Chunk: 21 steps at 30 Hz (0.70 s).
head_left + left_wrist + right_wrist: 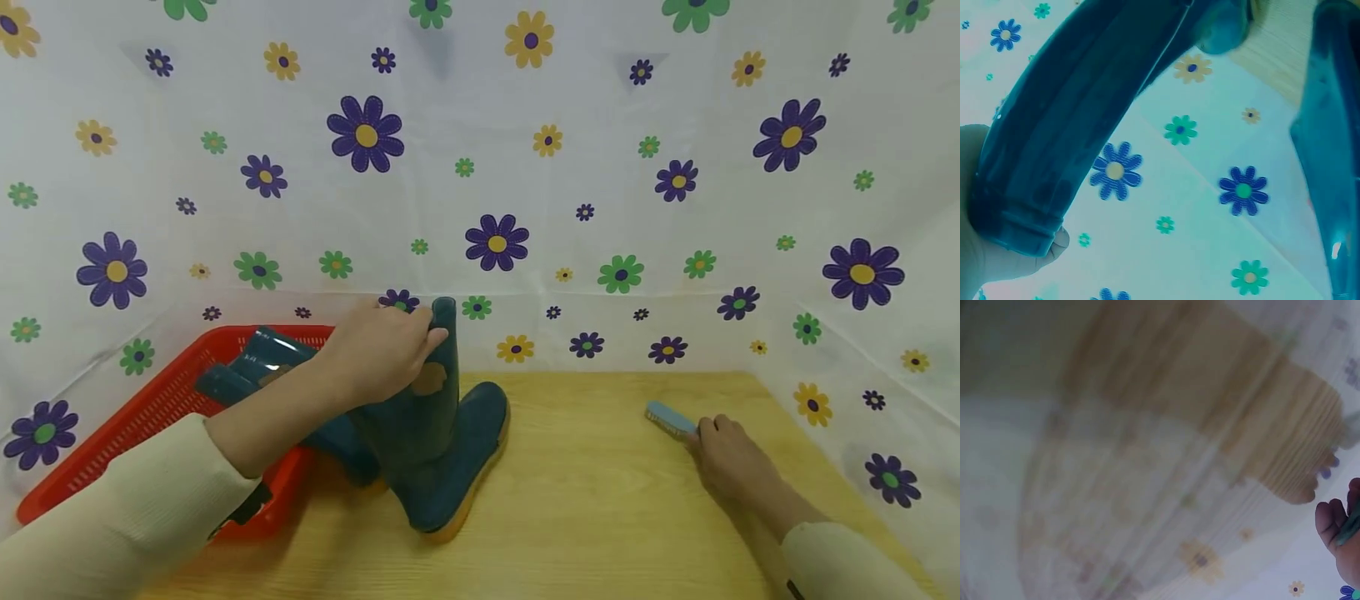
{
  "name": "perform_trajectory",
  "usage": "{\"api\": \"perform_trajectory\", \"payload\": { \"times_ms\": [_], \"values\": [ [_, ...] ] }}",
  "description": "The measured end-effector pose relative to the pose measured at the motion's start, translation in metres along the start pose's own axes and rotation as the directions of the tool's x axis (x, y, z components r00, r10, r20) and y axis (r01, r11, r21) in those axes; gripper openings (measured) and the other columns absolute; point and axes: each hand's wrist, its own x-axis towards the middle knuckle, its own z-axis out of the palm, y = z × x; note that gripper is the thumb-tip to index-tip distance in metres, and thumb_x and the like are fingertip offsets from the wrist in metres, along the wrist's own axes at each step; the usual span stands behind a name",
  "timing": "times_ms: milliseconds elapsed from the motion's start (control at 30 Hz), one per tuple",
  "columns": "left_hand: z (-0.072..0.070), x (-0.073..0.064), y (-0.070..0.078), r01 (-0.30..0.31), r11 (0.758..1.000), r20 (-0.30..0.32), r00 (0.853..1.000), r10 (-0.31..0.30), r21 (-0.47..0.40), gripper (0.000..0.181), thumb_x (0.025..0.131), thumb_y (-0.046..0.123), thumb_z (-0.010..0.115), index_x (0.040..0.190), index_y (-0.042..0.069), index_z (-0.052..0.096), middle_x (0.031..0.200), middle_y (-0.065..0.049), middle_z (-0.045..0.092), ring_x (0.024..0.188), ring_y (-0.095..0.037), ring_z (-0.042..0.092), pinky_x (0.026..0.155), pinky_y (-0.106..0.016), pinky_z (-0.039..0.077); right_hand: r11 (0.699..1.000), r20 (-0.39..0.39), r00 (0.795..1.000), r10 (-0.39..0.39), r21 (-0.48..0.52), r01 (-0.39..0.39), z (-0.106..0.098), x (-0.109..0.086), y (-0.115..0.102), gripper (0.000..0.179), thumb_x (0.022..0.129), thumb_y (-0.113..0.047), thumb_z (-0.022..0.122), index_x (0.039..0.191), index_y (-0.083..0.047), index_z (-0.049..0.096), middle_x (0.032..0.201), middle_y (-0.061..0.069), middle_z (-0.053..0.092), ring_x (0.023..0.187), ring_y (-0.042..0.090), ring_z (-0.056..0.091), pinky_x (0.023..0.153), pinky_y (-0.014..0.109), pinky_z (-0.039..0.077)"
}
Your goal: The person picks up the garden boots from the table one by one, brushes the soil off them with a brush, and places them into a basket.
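My left hand (378, 350) grips the top of a dark teal rubber boot (420, 433) by its shaft. The boot leans, toe toward the right, its tan sole close over the table. In the left wrist view, the boot's shaft (1060, 125) runs up from the hand, with fingertips at its rim. At the right, my right hand (731, 458) holds a light blue brush (670, 419) by one end, bristles facing down near the tabletop. A second teal boot (341, 446) lies partly behind my left forearm, its shaft over the red basket (217, 333).
The red perforated basket stands on the left of the wood-grain table (585, 483). A white flowered cloth (570, 175) rises behind the table and along both sides. Much of the right wrist view is blurred.
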Motion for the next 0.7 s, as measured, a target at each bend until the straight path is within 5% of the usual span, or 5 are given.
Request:
{"api": "perform_trajectory", "payload": {
  "times_ms": [400, 533, 700],
  "values": [
    [-0.025, -0.006, 0.047, -0.082, 0.988, 0.033, 0.996, 0.087, -0.127, 0.032, 0.105, 0.038, 0.049, 0.088, 0.012, 0.058, 0.058, 0.004, 0.048, 0.056, -0.013, 0.051, 0.059, -0.029, 0.042, 1.000, 0.023, 1.000, 0.010, -0.016, -0.010, -0.003, 0.000, -0.002, 0.023, 0.102, -0.016, 0.050, 0.102, 0.007, 0.054, 0.089, 0.015, 0.053, 0.077, 0.028, 0.053, 0.062, 0.044, 0.051],
    [-0.023, -0.010, 0.054, -0.146, 0.986, 0.012, 0.989, 0.148, -0.079, 0.033, 0.105, 0.039, 0.047, 0.087, 0.013, 0.058, 0.057, 0.006, 0.047, 0.059, -0.012, 0.054, 0.065, -0.030, 0.043, 1.000, 0.019, 1.000, 0.007, -0.023, -0.007, -0.003, -0.002, -0.001, 0.024, 0.103, -0.017, 0.050, 0.101, 0.007, 0.055, 0.088, 0.015, 0.053, 0.077, 0.028, 0.054, 0.063, 0.044, 0.051],
    [-0.013, -0.013, 0.055, -0.230, 0.971, -0.010, 0.973, 0.229, -0.065, 0.033, 0.105, 0.039, 0.049, 0.088, 0.012, 0.059, 0.058, 0.005, 0.045, 0.053, -0.010, 0.047, 0.053, -0.022, 0.040, 1.000, 0.038, 0.999, 0.001, -0.030, 0.000, -0.002, -0.006, 0.001, 0.021, 0.101, -0.014, 0.052, 0.102, 0.008, 0.055, 0.089, 0.016, 0.053, 0.077, 0.028, 0.055, 0.062, 0.043, 0.052]
  ]
}}
